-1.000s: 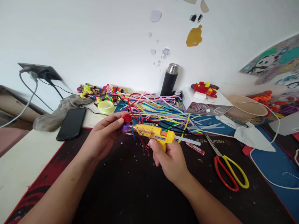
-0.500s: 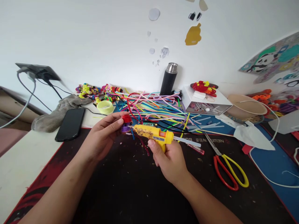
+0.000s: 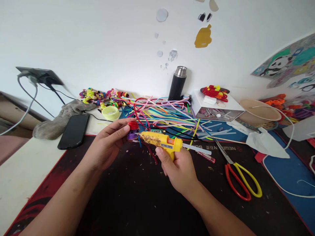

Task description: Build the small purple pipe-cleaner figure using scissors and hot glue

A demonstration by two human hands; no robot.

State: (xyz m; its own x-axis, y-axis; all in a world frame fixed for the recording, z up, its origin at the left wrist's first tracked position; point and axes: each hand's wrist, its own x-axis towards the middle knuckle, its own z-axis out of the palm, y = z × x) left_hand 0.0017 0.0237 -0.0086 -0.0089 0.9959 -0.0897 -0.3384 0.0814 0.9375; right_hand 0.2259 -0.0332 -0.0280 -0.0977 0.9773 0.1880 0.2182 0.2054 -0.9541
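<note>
My left hand pinches a small red and purple pipe-cleaner figure between thumb and fingers, red part on top. Wrapped round the handle of a yellow hot glue gun is my right hand. The gun points left, its nozzle tip at the purple part of the figure; whether it touches I cannot tell. Brown stains cover the front of the gun, and a clear glue stick juts from its back. Behind the hands lies a heap of colourful pipe cleaners.
Scissors with red and yellow handles lie right on the dark mat. A phone and a pale yellow tub are at left. A black flask and white box stand by the wall.
Almost nothing differs. Both hands, the figure and the glue gun hold nearly the same place, with only a very slight shift of the view.
</note>
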